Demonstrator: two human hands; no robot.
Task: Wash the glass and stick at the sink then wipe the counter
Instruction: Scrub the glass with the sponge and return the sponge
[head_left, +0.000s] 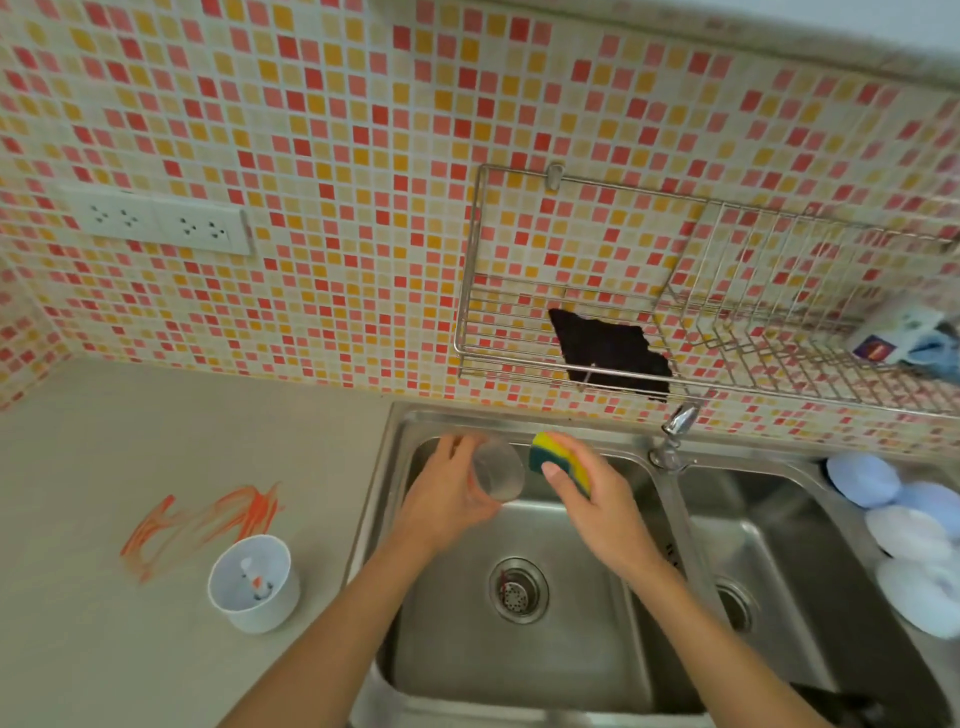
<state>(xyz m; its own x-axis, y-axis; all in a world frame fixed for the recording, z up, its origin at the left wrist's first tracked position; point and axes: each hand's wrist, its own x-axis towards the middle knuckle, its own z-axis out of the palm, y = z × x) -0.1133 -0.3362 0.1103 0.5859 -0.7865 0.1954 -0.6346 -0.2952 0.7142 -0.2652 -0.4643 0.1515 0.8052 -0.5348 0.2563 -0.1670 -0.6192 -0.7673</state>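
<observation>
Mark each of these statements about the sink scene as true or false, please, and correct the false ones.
1. The left hand holds the glass over the left sink basin. True.
2. The right hand grips a metal brush. False: it grips a yellow and green sponge.
3. The white cup stands inside the sink. False: it stands on the counter.
4. Orange smears mark the counter beside the cup. True.
5. Water streams from the faucet. False: no stream is visible.
</observation>
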